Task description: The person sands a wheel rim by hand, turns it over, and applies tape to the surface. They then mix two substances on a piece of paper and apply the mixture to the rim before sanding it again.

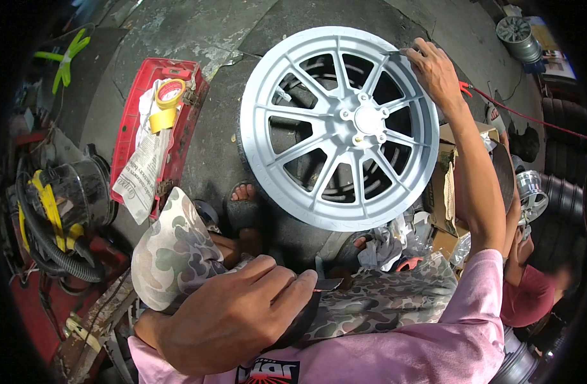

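A light grey painted multi-spoke car wheel (368, 120) lies face up in front of me, above the floor. My right hand (435, 72) is at the wheel's far right rim, fingers bent round a thin dark flat blade (396, 52) that meets the rim. Low in front of my chest, my left hand (236, 313) is closed round a small dark flat blade (330, 285) with a reddish edge, its tip sticking out past the thumb. Under that hand is a dark shape I cannot make out. The wheel shows faint uneven marks along its rim.
A red toolbox tray (130, 121) on the left holds yellow tape rolls (170, 94) and newspaper (140, 176). Beyond it stands a vacuum with a black hose (66, 265). At right are a cardboard box (442, 185), a red cable (530, 116), other wheels (530, 189) and a person in maroon (530, 297).
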